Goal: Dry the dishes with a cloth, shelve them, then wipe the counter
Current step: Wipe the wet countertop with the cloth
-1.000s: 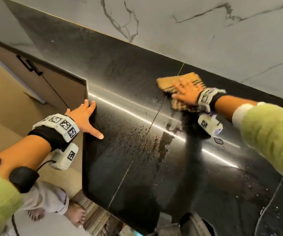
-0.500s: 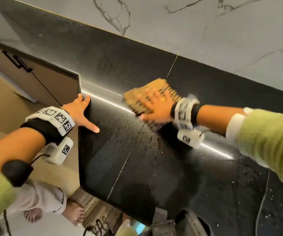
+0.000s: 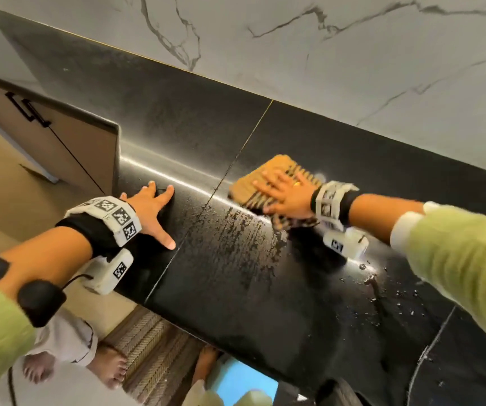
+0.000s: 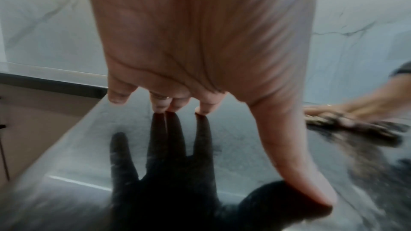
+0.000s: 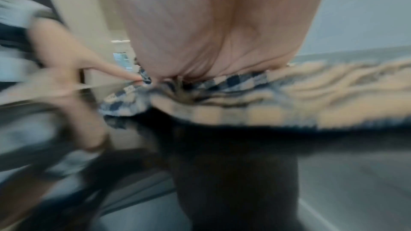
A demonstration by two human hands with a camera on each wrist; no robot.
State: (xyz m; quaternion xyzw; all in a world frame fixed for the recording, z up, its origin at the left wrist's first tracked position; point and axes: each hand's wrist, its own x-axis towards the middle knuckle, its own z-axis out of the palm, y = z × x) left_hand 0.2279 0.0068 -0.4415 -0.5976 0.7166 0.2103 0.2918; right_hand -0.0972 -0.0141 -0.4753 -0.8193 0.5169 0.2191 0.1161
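A tan and dark checked cloth (image 3: pixel 253 186) lies flat on the black stone counter (image 3: pixel 235 273), right of its seam. My right hand (image 3: pixel 282 191) presses down on the cloth with spread, straight fingers. The right wrist view is motion-blurred and shows the cloth (image 5: pixel 278 110) bunched under my palm. My left hand (image 3: pixel 151 206) rests flat on the counter near its left edge, fingers spread, holding nothing. In the left wrist view the fingertips (image 4: pixel 160 106) touch the glossy counter (image 4: pixel 233 138) above their reflection. A streaky wet patch (image 3: pixel 244 230) lies between the hands.
A white marble wall (image 3: pixel 323 54) rises behind the counter. Water droplets (image 3: pixel 382 291) lie on the counter at the right. A cabinet door with a black handle (image 3: pixel 28 111) stands at the left. Below the front edge are a woven mat (image 3: pixel 154 356) and bare feet (image 3: pixel 110 367).
My right hand slid the cloth left toward the seam, then a little back right, leaving wet streaks. My left hand moved further onto the counter.
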